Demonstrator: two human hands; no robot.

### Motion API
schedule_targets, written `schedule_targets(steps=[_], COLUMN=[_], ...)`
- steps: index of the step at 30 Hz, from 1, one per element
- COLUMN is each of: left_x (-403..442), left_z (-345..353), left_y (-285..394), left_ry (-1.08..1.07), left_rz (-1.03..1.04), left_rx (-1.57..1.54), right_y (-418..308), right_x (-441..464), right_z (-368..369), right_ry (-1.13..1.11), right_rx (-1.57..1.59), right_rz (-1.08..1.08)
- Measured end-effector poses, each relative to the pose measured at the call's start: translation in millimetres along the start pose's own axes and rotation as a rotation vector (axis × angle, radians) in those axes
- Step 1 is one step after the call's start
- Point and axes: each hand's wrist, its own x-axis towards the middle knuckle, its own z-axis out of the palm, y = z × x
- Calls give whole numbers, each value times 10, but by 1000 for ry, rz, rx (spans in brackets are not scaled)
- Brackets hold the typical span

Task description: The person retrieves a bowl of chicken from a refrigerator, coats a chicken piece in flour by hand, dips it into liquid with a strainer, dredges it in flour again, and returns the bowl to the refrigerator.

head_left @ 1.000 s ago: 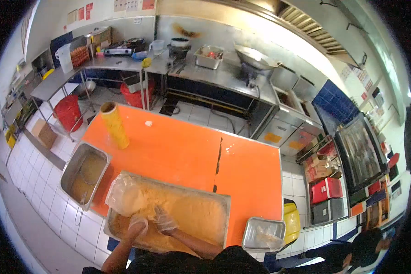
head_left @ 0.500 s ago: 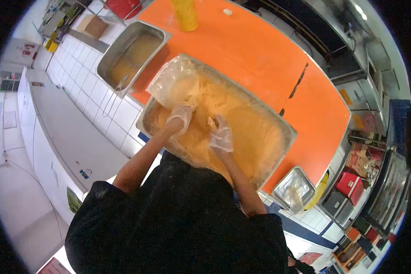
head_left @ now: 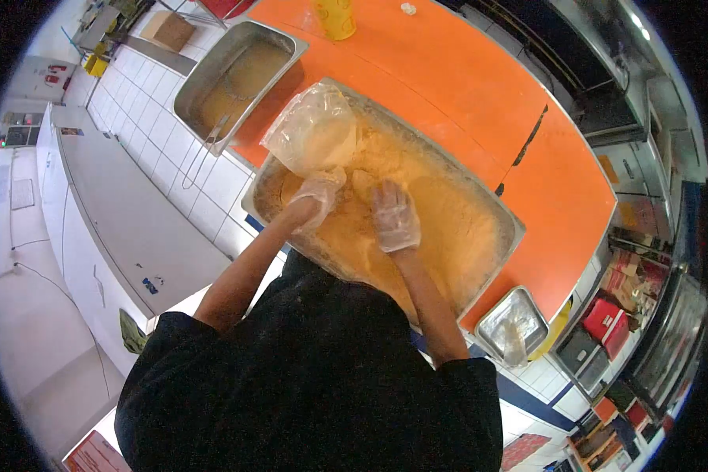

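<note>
A large metal tray holds a deep layer of orange-yellow powder like seasoned flour. My right hand, in a clear plastic glove, lies flat on the powder with its fingers stretched out. Beside it, my gloved left hand has its fingers curled at the powder, close to the lower edge of a clear plastic bag. Whatever those fingers hold is coated and partly hidden. The bag rests over the tray's far left corner, with some powder showing through it.
A deep metal pan of cloudy liquid holds a wire-handled strainer at the left. The tray stands on an orange table. A yellow container is at the back. A small metal tray with plastic sits at the right corner.
My right hand has gone from curled fingers around a small coated piece to lying flat on the powder. My left hand stays by the bag. The whole view has shifted slightly.
</note>
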Motion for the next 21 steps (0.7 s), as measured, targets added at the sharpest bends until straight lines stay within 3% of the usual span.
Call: schedule_targets(steps=[1, 2, 3, 4, 5, 6, 7, 8, 9, 10, 12, 13, 14, 15, 16, 17, 18, 19, 21], left_x=[-80, 1, 165, 235, 160, 132, 88, 51, -10, -81, -172, -183, -143, -38, 35, -47, -201, -303, -164], left_z=[-33, 85, 310, 451, 449, 469, 451, 448, 463, 470, 477, 483, 457, 394, 358, 311, 195, 127, 427], left_y=[62, -224, -750, -1049, -913, -739, -530, -392, -269, -159, -14, -1, -56, -128, -159, 36, 406, 620, 243], left_ry=[-45, -42, 26, 91, 85, -16, -118, -118, -80, -41, 37, 73, 63, 114, 169, 165, 114, 61, 260], left_rz=[213, 210, 476, 737, 732, 748, 760, 760, 598, 432, 92, -83, -92, -35, 30, 28, 218, 409, 667], left_rx=[684, 683, 587, 481, 475, 673, 873, 873, 600, 333, -191, -449, -443, -217, 10, 8, 466, 927, 923], right_y=[-27, -72, -112, -160, -221, -266, -303, -345, -389, -438, -475, -392, -259, -172, -155, -158, -158, -142, -135], right_x=[-79, -182, -268, -356, -486, -593, -672, -735, -760, -698, -452, -384, -370, -373, -387, -433, -451, -410, -320], right_z=[-5, -21, -7, 74, 222, 378, 573, 790, 896, 821, 408, 190, -39, -144, -37, 147, 259, 249, 196], right_ry=[-5, -24, -46, -51, -223, -394, -396, -400, -403, -402, -176, -175, -236, -291, -290, -96, 95, 100, -235], right_rx=[5, 151, 297, 300, 358, 412, 412, 473, 534, 539, 1291, 1298, 1102, 900, 898, 655, 411, 410, 109], right_rz=[-1, 237, 474, 472, 493, 512, 513, 376, 237, 237, 970, 979, 758, 535, 539, 469, 391, 389, 111])
